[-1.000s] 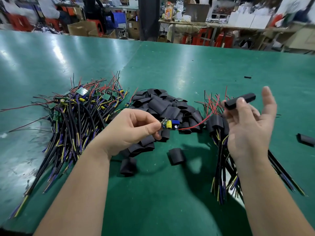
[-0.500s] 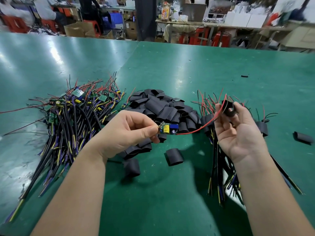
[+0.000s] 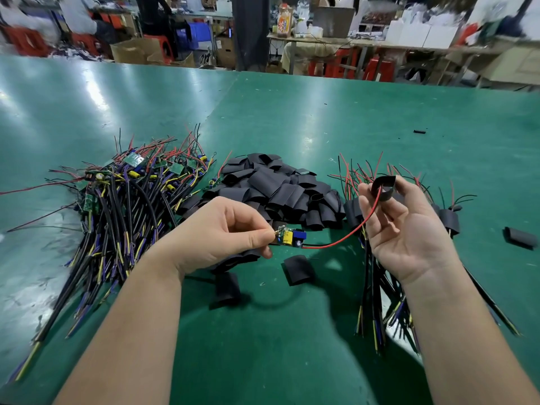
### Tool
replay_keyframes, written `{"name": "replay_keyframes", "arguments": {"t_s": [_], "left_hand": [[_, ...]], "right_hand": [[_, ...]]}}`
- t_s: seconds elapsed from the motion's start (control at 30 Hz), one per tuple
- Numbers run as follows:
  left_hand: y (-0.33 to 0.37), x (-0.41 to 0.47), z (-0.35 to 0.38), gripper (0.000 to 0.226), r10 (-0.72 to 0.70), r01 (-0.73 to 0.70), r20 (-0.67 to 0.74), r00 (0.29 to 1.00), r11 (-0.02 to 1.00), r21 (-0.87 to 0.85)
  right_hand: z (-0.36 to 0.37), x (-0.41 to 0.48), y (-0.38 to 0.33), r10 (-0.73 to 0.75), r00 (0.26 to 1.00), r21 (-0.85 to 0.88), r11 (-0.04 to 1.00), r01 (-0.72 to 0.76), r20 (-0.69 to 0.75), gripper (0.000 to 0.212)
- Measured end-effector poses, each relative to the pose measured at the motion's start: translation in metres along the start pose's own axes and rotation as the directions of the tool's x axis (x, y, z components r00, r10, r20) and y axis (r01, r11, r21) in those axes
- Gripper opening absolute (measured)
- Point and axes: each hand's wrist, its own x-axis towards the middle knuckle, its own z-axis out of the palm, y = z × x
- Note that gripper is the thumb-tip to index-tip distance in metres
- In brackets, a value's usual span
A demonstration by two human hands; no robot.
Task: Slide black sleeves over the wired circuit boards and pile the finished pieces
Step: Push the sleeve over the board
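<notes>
Above the green table (image 3: 292, 361), between the heaps, one piece is held in the air. The left hand (image 3: 222, 232) pinches a small circuit board (image 3: 289, 236) by its near end between thumb and forefinger, the other fingers curled under. From the board's far end a red wire (image 3: 344, 239) arcs up to the right hand (image 3: 409, 229), which grasps a black sleeve (image 3: 384, 188) between thumb and fingertips, palm turned toward the camera. The wire seems to enter the sleeve's open mouth.

Both parts look very light. The sleeve is judged to be thin, soft and easily flattened, so it is best held at the sides, lightly enough that its mouth stays open (a hard squeeze would close it). The board is stiff but set with small upright parts that could catch or bend; its bare edges are the safer hold, and the thin wire should guide rather than be tugged.

Loose sleeves (image 3: 277, 188) lie heaped at the middle, bare boards (image 3: 131, 200) at the left, finished pieces (image 3: 377, 287) under the right wrist.

No writing on the parts can be read; labels in the background are blurred.
</notes>
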Motion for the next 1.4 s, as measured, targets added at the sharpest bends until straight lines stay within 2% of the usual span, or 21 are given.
{"name": "replay_keyframes", "arguments": {"t_s": [0.17,0.27,0.4,0.57,0.73,0.9,1.0,1.1,1.27,1.4], "left_hand": [[-0.001,0.000,-0.002,0.014,-0.008,0.008,-0.024,1.000,1.000,0.006],[0.000,0.001,-0.002,0.012,0.042,-0.039,-0.077,0.996,0.998,0.039],[0.001,0.002,0.001,0.011,0.109,-0.113,-0.176,0.978,0.994,-0.011],[0.002,0.006,0.010,0.011,0.132,-0.149,-0.213,0.968,0.987,-0.066],[0.002,0.006,0.012,0.011,0.145,-0.172,-0.240,0.960,0.981,-0.093],[0.002,0.007,0.013,0.011,0.146,-0.150,-0.158,0.977,0.989,-0.013],[0.002,0.008,0.015,0.010,0.126,-0.133,-0.153,0.980,0.990,-0.040],[0.000,0.008,0.015,0.008,0.116,-0.121,-0.166,0.979,0.992,-0.022],[-0.001,0.009,0.015,0.012,0.104,-0.107,-0.169,0.980,0.994,-0.010],[-0.004,0.011,0.017,0.009,0.026,-0.038,-0.191,0.981,0.998,-0.059]], "right_hand": [[0.000,-0.003,0.000,-0.032,0.996,-0.033,0.999,0.034,0.082,0.019],[0.000,-0.003,0.000,-0.035,0.991,-0.050,0.998,0.042,0.127,0.025],[0.003,-0.005,0.007,-0.022,0.975,-0.038,0.999,0.031,0.219,0.029],[0.010,-0.013,0.035,0.044,0.923,-0.166,0.986,0.021,0.383,0.028],[0.011,-0.014,0.041,-0.084,0.945,-0.173,0.974,0.144,0.316,0.035],[0.009,-0.016,0.047,-0.129,0.906,-0.330,0.903,0.276,0.404,0.033],[0.007,-0.016,0.051,-0.164,0.870,-0.379,0.851,0.362,0.464,0.023],[0.005,-0.014,0.052,-0.158,0.863,-0.368,0.857,0.361,0.480,0.022],[0.005,-0.016,0.050,-0.048,0.816,-0.381,0.867,0.320,0.576,0.040],[0.006,-0.017,0.052,-0.002,0.827,-0.360,0.900,0.246,0.562,0.045]]}}
